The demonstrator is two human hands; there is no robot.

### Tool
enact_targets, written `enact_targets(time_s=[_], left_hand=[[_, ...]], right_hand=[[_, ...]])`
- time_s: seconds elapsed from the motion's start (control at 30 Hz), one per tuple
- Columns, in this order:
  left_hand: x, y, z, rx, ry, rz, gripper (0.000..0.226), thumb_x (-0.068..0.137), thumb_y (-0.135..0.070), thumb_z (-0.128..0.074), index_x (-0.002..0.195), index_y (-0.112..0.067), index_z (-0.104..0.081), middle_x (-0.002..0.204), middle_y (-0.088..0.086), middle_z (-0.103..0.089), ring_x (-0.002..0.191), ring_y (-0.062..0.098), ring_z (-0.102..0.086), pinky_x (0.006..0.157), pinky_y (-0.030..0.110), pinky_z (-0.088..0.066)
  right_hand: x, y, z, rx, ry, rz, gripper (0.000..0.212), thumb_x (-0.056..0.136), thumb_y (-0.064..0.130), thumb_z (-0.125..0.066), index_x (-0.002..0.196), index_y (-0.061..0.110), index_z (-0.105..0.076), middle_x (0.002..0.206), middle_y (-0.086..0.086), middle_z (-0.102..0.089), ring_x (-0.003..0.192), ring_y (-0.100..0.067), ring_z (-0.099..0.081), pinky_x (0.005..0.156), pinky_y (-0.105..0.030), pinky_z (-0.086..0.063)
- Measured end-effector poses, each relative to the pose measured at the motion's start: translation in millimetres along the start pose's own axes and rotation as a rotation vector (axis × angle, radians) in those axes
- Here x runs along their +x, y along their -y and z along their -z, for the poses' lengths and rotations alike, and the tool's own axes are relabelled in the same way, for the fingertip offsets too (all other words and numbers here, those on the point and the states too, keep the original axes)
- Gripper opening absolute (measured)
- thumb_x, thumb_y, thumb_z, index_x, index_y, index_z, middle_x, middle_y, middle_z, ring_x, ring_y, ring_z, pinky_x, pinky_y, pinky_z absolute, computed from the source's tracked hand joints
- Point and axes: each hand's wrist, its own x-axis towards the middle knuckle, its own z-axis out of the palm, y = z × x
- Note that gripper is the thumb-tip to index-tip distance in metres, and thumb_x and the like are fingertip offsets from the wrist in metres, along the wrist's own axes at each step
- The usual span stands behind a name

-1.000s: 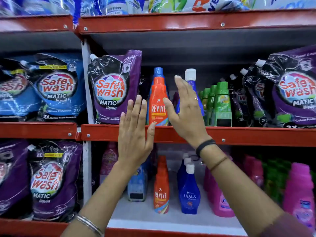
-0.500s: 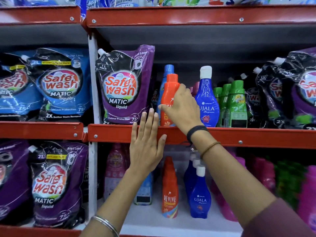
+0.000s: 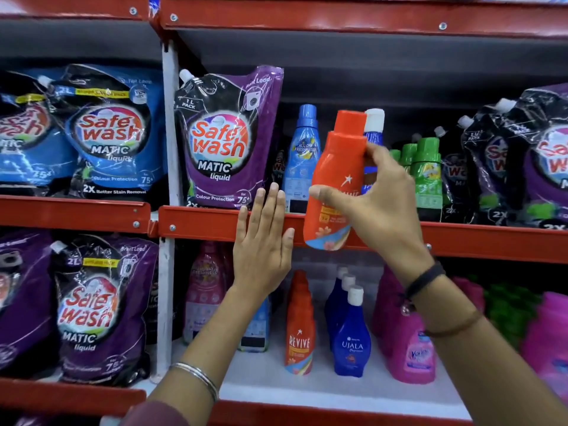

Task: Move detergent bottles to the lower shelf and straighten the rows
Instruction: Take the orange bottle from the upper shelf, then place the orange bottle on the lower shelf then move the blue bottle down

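Observation:
My right hand (image 3: 375, 204) grips an orange Revive bottle (image 3: 336, 167), tilted and lifted clear in front of the upper shelf's red edge (image 3: 215, 224). My left hand (image 3: 262, 241) is flat with fingers apart, held before that red edge and holding nothing. Behind the orange bottle on the upper shelf stand a light blue bottle (image 3: 302, 155) and a white-capped blue Ujala bottle (image 3: 373, 130), partly hidden. On the white lower shelf (image 3: 307, 392) stand a row of orange Revive bottles (image 3: 299, 330) and a row of blue Ujala bottles (image 3: 350, 333).
Purple Safewash pouches (image 3: 227, 139) flank the upper bottles left and right (image 3: 528, 161). Green bottles (image 3: 425, 176) stand right of the Ujala. Pink bottles (image 3: 408, 342) fill the lower shelf's right; a pink bottle (image 3: 204, 290) stands left. The left bay holds blue (image 3: 104, 133) and purple pouches (image 3: 92, 309).
My right hand closed on the orange Revive bottle and has pulled it off the upper shelf toward me, tilting it. My left hand stays by the shelf edge.

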Motion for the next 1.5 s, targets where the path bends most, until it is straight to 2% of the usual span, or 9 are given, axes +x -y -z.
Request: enact_targets(time_s=[0.1,0.27,0.4,0.5,0.67,0.8,0.9,1.17,1.5], left_hand=[[-1.9,0.0,-0.1,-0.004,-0.013,-0.002,0.055,0.101,-0.033,-0.025,0.151,-0.011,-0.023,0.159,0.004,-0.02,0.149,0.017,-0.007,0.121,0.038,-0.001],[-4.3,0.5,-0.5,-0.033,-0.016,-0.006,0.056,0.1,-0.032,-0.028,0.151,-0.012,-0.021,0.159,0.004,-0.022,0.149,0.017,-0.007,0.121,0.039,-0.001],[-3.2,1.8,0.2,-0.033,0.001,-0.004,0.056,0.1,-0.031,-0.028,0.152,-0.012,-0.019,0.16,0.004,-0.021,0.149,0.018,-0.007,0.121,0.04,0.0],[-3.3,1.5,-1.2,-0.034,-0.002,-0.001,0.055,0.1,-0.03,-0.029,0.151,-0.011,-0.02,0.159,0.005,-0.023,0.148,0.02,-0.01,0.12,0.038,0.003],[-3.3,1.7,-1.0,-0.03,-0.013,-0.01,0.055,0.1,-0.029,-0.032,0.15,-0.01,-0.024,0.158,0.005,-0.026,0.147,0.022,-0.013,0.12,0.04,-0.001],[-2.8,0.8,-0.2,-0.045,-0.003,-0.001,0.055,0.099,-0.029,-0.034,0.15,-0.011,-0.024,0.158,0.004,-0.027,0.147,0.023,-0.013,0.12,0.04,-0.002],[-2.3,1.3,0.1,-0.044,0.007,0.003,0.055,0.099,-0.029,-0.033,0.151,-0.011,-0.024,0.158,0.004,-0.026,0.148,0.023,-0.013,0.12,0.043,-0.005],[-1.3,1.2,-0.1,-0.054,0.006,-0.001,0.054,0.1,-0.029,-0.032,0.15,-0.011,-0.023,0.158,0.005,-0.026,0.147,0.024,-0.013,0.12,0.043,-0.004],[-1.3,0.0,2.1,-0.058,0.019,0.006,0.054,0.101,-0.03,-0.028,0.151,-0.011,-0.021,0.159,0.005,-0.025,0.148,0.024,-0.013,0.12,0.041,-0.001]], right_hand=[[-27.7,-9.0,4.5,0.023,0.071,-0.075,0.072,0.055,0.044,-0.085,0.118,0.023,-0.055,0.111,0.005,-0.065,0.096,-0.009,-0.062,0.085,-0.028,-0.051],[-74.8,-33.7,1.6,0.077,0.164,-0.181,0.066,0.053,0.041,-0.086,0.111,0.031,-0.055,0.101,0.017,-0.063,0.089,0.01,-0.058,0.073,-0.009,-0.045],[-107.0,-56.9,-10.5,0.074,0.28,-0.278,0.069,0.052,0.042,-0.087,0.112,0.033,-0.052,0.102,0.016,-0.062,0.091,0.006,-0.058,0.073,-0.015,-0.047],[-128.5,-77.7,-26.7,0.05,0.351,-0.35,0.073,0.053,0.044,-0.086,0.115,0.029,-0.051,0.108,0.009,-0.063,0.094,-0.006,-0.061,0.078,-0.027,-0.053],[-155.2,-109.2,-57.2,-0.004,0.394,-0.446,0.067,0.055,0.04,-0.086,0.108,0.026,-0.047,0.103,0.006,-0.061,0.091,-0.014,-0.061,0.075,-0.03,-0.05],[-171.2,-130.6,-77.4,-0.052,0.421,-0.526,0.069,0.053,0.04,-0.086,0.106,0.025,-0.044,0.104,0.002,-0.06,0.098,-0.021,-0.061,0.081,-0.04,-0.052],[-178.6,-139.6,-86.0,-0.062,0.442,-0.548,0.076,0.054,0.037,-0.087,0.114,0.02,-0.045,0.112,-0.003,-0.062,0.1,-0.023,-0.061,0.082,-0.038,-0.051],[-186.1,-148.1,-93.5,-0.073,0.472,-0.566,0.079,0.052,0.039,-0.086,0.116,0.02,-0.044,0.114,-0.004,-0.064,0.099,-0.023,-0.063,0.082,-0.039,-0.054],[-194.2,-141.4,-86.5,-0.123,0.549,-0.501,0.087,0.061,0.046,-0.081,0.129,0.021,-0.033,0.129,-0.003,-0.051,0.113,-0.022,-0.056,0.09,-0.041,-0.051]])
